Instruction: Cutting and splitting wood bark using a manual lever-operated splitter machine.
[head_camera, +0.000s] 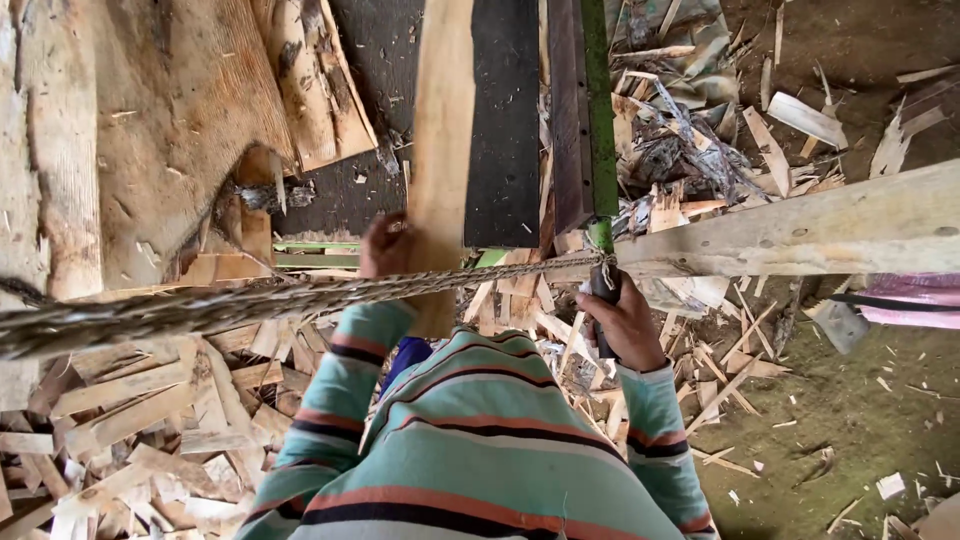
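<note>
My left hand (387, 246) grips the edge of a long pale wooden plank (442, 140) that stands on a dark work surface (505, 120) and runs away from me. My right hand (625, 320) is closed around the dark handle (604, 288) of a long blade with a green edge (598, 110), which lies alongside the plank to its right. A thick twisted rope (200, 308) stretches across in front of my striped sleeves, from the left edge to the blade's handle.
A long pale beam (800, 235) crosses on the right. Heaps of split wood offcuts (150, 420) cover the ground on the left and behind the blade (700, 140). A large log (130, 130) lies at upper left. Bare earth (860, 420) is at lower right.
</note>
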